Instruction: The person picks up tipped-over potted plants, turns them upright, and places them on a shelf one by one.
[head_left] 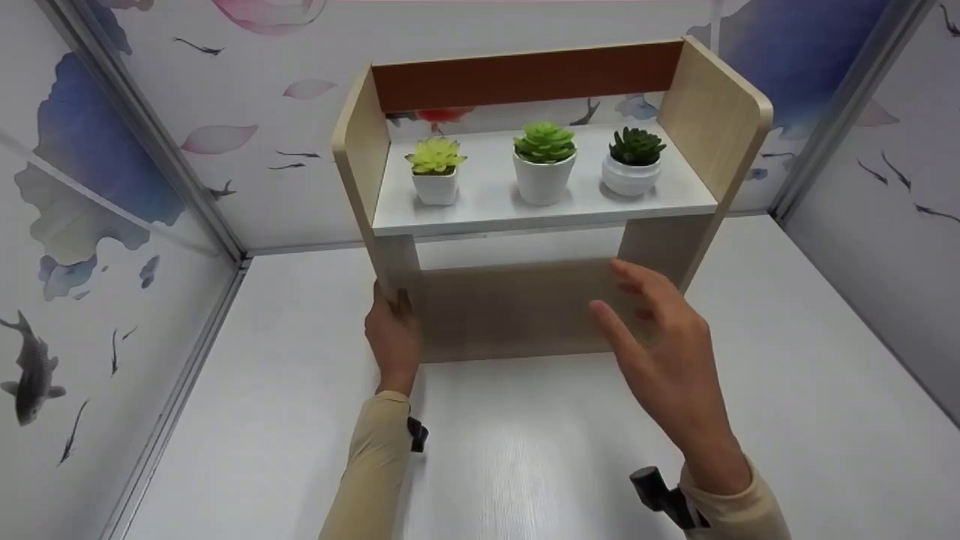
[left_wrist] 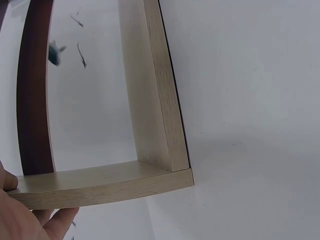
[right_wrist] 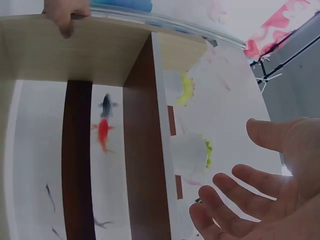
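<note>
A small two-tier wooden shelf [head_left: 727,120] with a white upper board [head_left: 484,191] stands on the table. On that board sit three potted succulents: a yellow-green one [head_left: 435,187] at left, a bright green one [head_left: 544,176] in the middle, and a dark green one [head_left: 631,176] at right. My left hand [head_left: 394,341] grips the shelf's left side panel low down, thumb inside and fingers outside in the left wrist view [left_wrist: 100,192]. In front of the lower right compartment, my right hand [head_left: 671,367] is spread, apart from the shelf in the right wrist view and holding nothing.
The white table [head_left: 510,450] extends in front of the shelf and to both sides. Printed panels [head_left: 292,120] with fish and petals enclose the back and sides, joined by metal frame bars [head_left: 180,157]. A black wrist mount [head_left: 660,495] sits on the right wrist.
</note>
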